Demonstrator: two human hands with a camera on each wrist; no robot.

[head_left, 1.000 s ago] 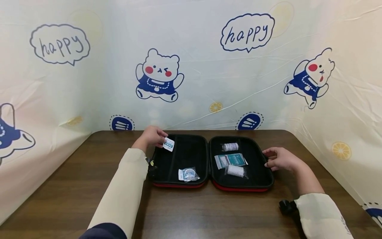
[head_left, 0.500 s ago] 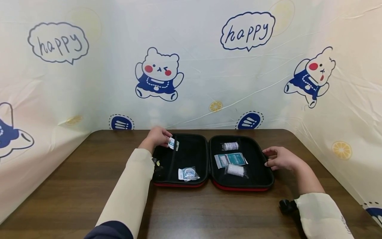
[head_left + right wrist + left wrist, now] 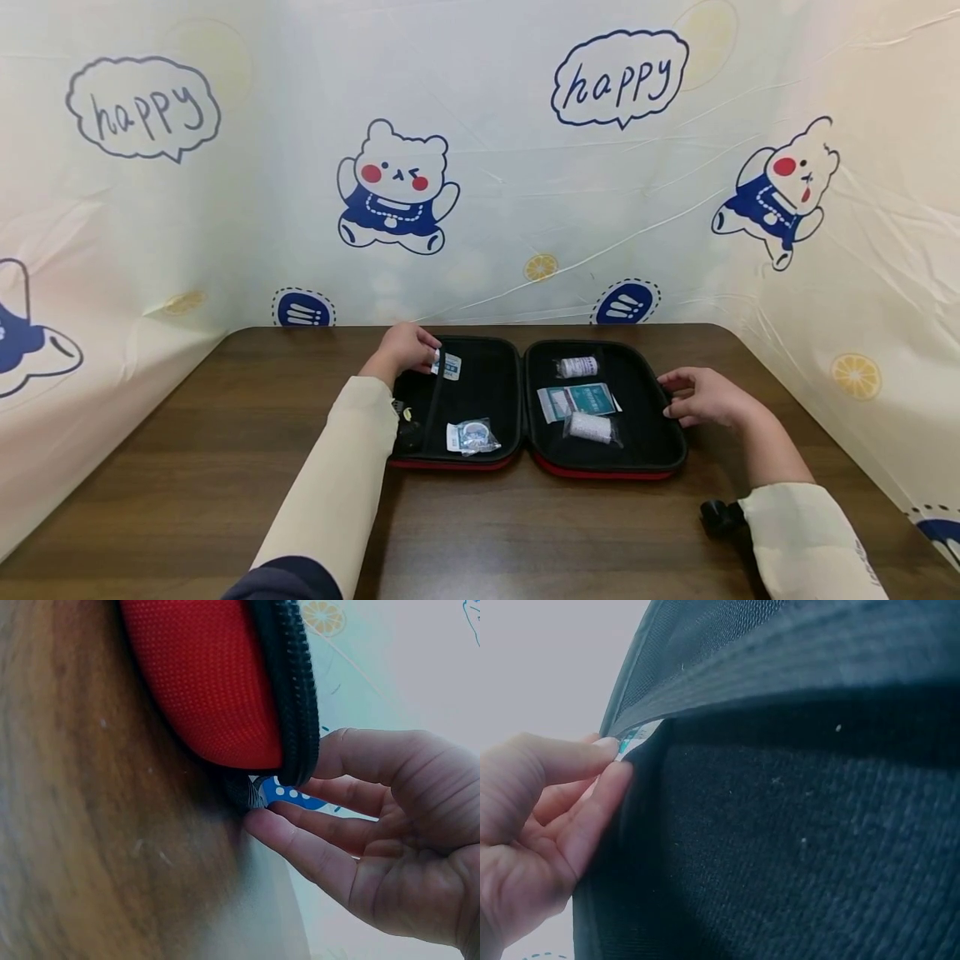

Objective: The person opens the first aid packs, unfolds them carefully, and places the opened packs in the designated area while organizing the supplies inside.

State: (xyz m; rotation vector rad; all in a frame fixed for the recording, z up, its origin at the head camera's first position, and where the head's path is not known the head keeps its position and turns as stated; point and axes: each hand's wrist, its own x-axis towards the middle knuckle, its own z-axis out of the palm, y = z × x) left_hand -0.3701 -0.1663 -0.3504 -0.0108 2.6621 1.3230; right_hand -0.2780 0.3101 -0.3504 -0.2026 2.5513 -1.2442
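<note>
A zippered case [image 3: 495,392], black inside and red outside, lies spread out on the wooden table. My left hand [image 3: 407,348] is at its left half's far corner. Thumb and fingers pinch one end of a small white-and-blue packet [image 3: 452,367], which passes under a dark band; in the left wrist view the packet [image 3: 639,738] is mostly hidden beneath the mesh pocket's edge [image 3: 727,712]. My right hand [image 3: 708,396] holds the right half's outer rim; in the right wrist view one digit goes behind the zipper edge [image 3: 296,697] and another is below it.
A clear-wrapped item [image 3: 474,437] lies in the left half. In the right half are two wrapped white rolls, the far one [image 3: 577,367] and the near one [image 3: 590,427], with a teal-and-white packet [image 3: 579,402] between. A printed curtain [image 3: 495,183] hangs behind the table.
My left hand has moved right and slid the small packet under the dark band, so its end now shows on the band's right side. My right hand has stayed at the rim.
</note>
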